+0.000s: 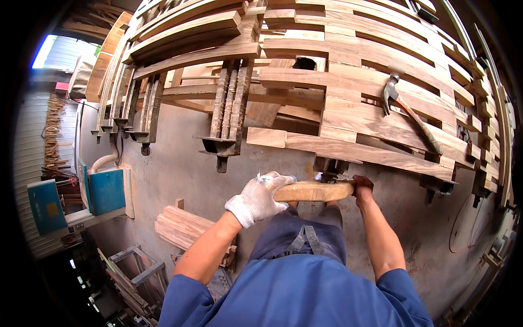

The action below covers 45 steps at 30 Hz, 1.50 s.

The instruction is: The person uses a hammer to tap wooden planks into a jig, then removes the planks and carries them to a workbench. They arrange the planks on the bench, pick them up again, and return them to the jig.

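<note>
A: Both hands on it! The left grip, in a white knitted glove, is closed around the near-left end of a long, tan block with rounded edges, fingers over the top, thumb lower down.

B: And the right grip, dark reddish-brown at the fingers, is clamped on the other end. Glove or skin there? Too dark to tell. So the tan block hangs between the two grips, in front of the person's dark shorts.

A: Look just beyond the grips: a dark metal bracket sits under the edge of a wide, slatted lattice of brown wooden planks.

B: And on that lattice, ahead and to the right of the right grip, lies a claw hammer with an orange-brown handle, its head pointing away from the person!

A: Swing to the left grip's far side, ahead and left: pale, crusted upright bars end in dark metal fittings.

B: Lower and left of the left grip, a stack of light-brown wooden boards rests on the grey concrete floor, and farther left come two teal panels.
</note>
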Tool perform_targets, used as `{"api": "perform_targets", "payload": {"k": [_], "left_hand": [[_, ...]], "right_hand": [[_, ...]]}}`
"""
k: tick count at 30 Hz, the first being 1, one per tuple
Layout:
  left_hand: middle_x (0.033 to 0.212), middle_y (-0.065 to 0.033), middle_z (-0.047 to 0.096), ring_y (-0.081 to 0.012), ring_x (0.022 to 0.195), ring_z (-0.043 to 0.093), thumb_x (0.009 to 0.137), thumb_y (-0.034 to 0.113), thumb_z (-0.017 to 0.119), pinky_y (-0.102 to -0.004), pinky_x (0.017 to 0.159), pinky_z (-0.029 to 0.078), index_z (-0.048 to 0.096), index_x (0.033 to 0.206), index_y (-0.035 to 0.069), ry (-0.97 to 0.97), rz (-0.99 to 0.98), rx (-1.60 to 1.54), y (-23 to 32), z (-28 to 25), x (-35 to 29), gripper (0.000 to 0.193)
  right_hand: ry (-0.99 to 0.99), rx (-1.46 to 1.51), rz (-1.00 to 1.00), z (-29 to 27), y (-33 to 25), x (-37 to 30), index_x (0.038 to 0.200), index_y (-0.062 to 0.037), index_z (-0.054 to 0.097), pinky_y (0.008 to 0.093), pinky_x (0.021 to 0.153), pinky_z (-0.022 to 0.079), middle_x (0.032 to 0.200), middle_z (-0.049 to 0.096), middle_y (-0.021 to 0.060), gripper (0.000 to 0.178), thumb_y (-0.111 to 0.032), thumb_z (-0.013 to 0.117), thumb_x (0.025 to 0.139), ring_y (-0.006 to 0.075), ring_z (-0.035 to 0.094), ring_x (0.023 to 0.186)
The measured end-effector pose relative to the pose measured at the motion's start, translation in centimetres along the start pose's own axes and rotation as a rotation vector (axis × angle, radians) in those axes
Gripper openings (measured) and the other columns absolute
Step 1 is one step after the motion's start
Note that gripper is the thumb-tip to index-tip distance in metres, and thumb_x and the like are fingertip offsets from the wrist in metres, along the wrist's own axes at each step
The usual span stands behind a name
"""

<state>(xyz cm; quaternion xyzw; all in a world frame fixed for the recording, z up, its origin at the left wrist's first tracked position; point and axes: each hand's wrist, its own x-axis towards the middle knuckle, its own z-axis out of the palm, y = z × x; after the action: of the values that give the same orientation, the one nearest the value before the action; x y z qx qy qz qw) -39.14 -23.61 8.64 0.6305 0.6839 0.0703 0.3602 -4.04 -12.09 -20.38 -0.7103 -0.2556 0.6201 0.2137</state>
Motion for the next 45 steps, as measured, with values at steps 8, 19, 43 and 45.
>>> {"api": "perform_targets", "payload": {"k": [8,19,43,45], "left_hand": [[0.122,-0.0098,0.074,-0.0147,0.109,0.069,0.077,0.017,0.091,-0.031,0.096,0.056,0.071,0.129,0.0,0.113,-0.123,-0.672,-2.0,1.5,1.0,0.058],[0.123,-0.0161,0.077,-0.0239,0.117,0.071,0.085,0.01,0.078,-0.0367,0.106,0.054,0.077,0.119,-0.005,0.078,-0.101,-1.082,-2.8,2.9,3.2,0.038],[0.122,-0.0159,0.079,-0.018,0.112,0.072,0.087,-0.001,0.075,-0.0293,0.101,0.056,0.079,0.117,-0.005,0.137,-0.396,-1.116,4.0,0.7,2.9,0.03],[0.122,-0.0151,0.079,-0.0192,0.114,0.072,0.088,0.0,0.075,-0.0312,0.104,0.055,0.079,0.117,-0.005,0.145,-0.406,-1.075,4.6,1.0,2.9,0.03]], "right_hand": [[-0.001,-0.077,-0.001,-0.5,-0.5,1.5,0.093,-0.0105,0.069,0.0407,0.053,0.049,0.082,0.065,0.005,0.02,-0.028,0.076,0.088,0.0213,0.061,0.066],[0.231,0.065,0.224,1.0,0.8,4.5,0.093,-0.002,0.073,0.0461,0.073,0.059,0.095,0.071,0.0113,0.047,-0.048,0.081,0.087,0.0273,0.068,0.081],[-0.252,-0.587,-0.603,1.0,8.3,10.1,0.119,-0.01,0.073,0.0452,0.088,0.058,0.111,0.076,0.0154,0.037,-0.035,0.068,0.092,0.0372,0.071,0.105],[-0.258,-0.612,-0.558,2.0,8.0,10.3,0.119,-0.0095,0.072,0.045,0.086,0.058,0.11,0.076,0.0153,0.037,-0.034,0.069,0.092,0.0363,0.072,0.103]]}}
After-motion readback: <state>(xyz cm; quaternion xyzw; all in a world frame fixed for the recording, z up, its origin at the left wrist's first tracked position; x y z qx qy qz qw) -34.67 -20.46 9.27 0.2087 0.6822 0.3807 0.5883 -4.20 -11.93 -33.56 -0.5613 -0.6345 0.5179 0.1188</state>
